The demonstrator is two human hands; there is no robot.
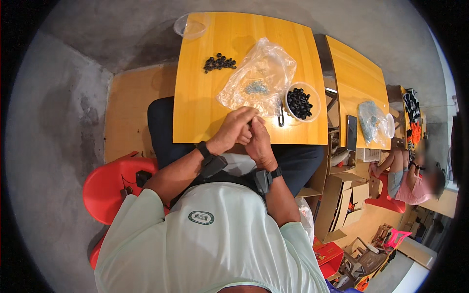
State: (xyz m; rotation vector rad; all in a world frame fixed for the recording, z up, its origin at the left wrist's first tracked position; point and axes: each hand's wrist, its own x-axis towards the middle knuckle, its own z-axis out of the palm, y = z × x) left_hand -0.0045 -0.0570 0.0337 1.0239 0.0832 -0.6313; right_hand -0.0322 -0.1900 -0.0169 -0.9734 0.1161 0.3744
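My left hand (pixel 231 129) and my right hand (pixel 259 142) meet above the near edge of the yellow table (pixel 195 107). Both have their fingers closed and pressed together at the fingertips. Whatever they grip is hidden or too small to name. Just beyond them lies a clear plastic bag (pixel 266 63) with small bluish-grey pieces (pixel 256 87) in it. A round clear tub (pixel 316 103) of black bead-like parts (pixel 299 103) stands to the right. Beside the tub is a small black tool (pixel 281 117). Several loose black parts (pixel 219 63) lie in a cluster farther left.
A clear empty-looking container (pixel 192 26) sits at the table's far left corner. To the right, a second table (pixel 354 63) bears a phone (pixel 351 133) and a bag of bluish pieces (pixel 372 122). Cardboard boxes (pixel 337 205) and a seated person (pixel 410 180) are farther right; a red chair (pixel 110 190) is at left.
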